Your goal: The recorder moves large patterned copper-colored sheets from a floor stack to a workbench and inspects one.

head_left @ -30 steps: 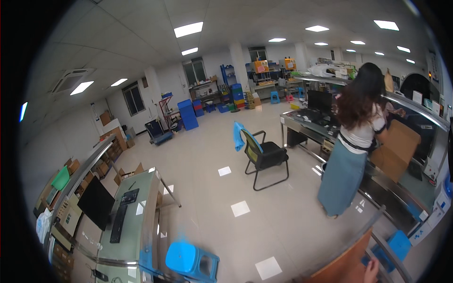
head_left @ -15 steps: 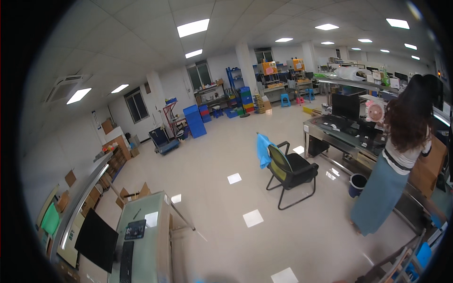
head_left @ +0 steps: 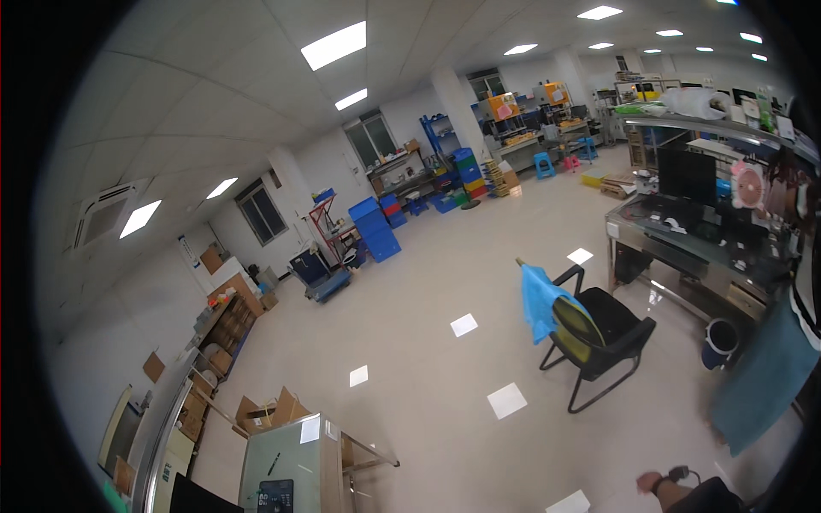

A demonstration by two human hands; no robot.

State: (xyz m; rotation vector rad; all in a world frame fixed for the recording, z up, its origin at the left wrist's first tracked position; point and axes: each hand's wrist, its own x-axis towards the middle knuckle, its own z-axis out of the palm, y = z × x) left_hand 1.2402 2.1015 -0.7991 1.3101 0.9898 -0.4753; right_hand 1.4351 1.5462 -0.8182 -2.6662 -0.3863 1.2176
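My right hand hangs low at the bottom right, over the pale floor. A dark band circles its wrist, and a black sleeve covers the forearm. Its fingers are small and blurred, so their pose cannot be made out. Beside the wrist is a small dark piece with what looks like a short cord; whether it is fixed to the wrist is unclear. My left hand is out of view. Nearest furniture ahead is a black armchair, with a blue cloth draped over its backrest.
At lower left stands a glass-topped desk with an open cardboard box behind it. On the right, a person in a blue-green skirt is by a workbench, near a dark bin. Blue crates stand farther back.
The view has tilted and shifted, so the chair, workbench and person appear farther right. The chair looks larger. My right hand has come into view at the bottom right.
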